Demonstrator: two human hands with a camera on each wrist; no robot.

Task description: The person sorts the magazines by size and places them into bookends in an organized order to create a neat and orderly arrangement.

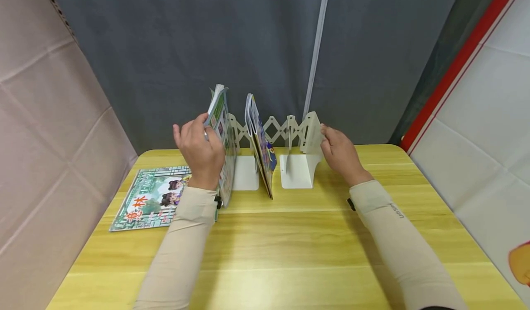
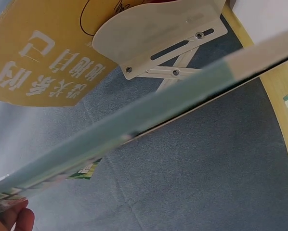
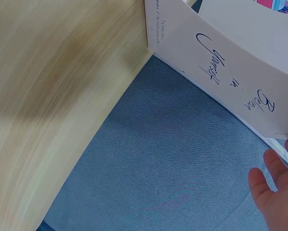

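My left hand [image 1: 203,153] holds a thin magazine [image 1: 221,121] upright by its upper edge, at the left end of a white folding bookend rack [image 1: 314,137]. In the left wrist view the magazine [image 2: 115,120] crosses the frame edge-on, with fingertips at its lower left. Thin books [image 1: 256,135] lean in the rack's middle; a yellow cover [image 2: 47,67] with white characters stands beside a rack panel [image 2: 158,29]. My right hand [image 1: 341,156] touches the rack's right end panel; its loosely extended fingers [image 3: 279,168] are at the edge of that panel [image 3: 221,72], printed with handwriting-style words.
A second magazine [image 1: 153,199] with a green illustrated cover lies flat on the wooden table [image 1: 281,255], left of the rack and partly under my left forearm. A grey curtain [image 1: 186,48] hangs behind the table's back edge. Pale sheets [image 1: 54,140] hang on both sides.
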